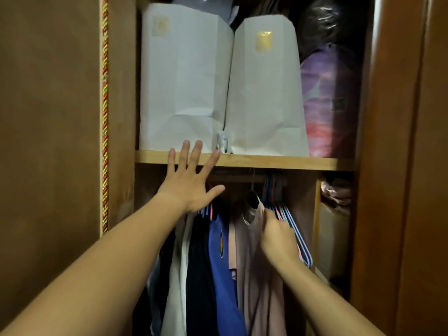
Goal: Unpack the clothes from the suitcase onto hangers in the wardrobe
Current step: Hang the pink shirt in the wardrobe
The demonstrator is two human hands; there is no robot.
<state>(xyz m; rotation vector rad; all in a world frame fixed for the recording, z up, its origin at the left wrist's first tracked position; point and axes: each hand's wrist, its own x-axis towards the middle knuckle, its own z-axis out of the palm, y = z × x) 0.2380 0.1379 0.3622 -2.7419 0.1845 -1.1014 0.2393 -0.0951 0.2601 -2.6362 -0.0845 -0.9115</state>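
Inside the wardrobe, clothes hang from a dark rail (237,177) under a wooden shelf (266,162). My left hand (191,183) is spread flat with straight fingers in front of the shelf edge, above the left hangers. My right hand (278,236) grips the shoulder of a beige-pink garment (257,275) on its hanger, hung near the rail's middle. To its left hang a blue garment (221,267), a black one (198,275) and a white one (175,282). A bunch of bare blue and pink hangers (294,221) hangs right of my right hand. The suitcase is out of view.
Two white paper bags (184,88) (264,98) stand on the shelf, with a purple wrapped bundle (329,100) and a black plastic bag (332,23) to their right. The wardrobe's brown side panel (48,117) is left, its door frame (392,141) right. Side shelves (335,214) hold folded items.
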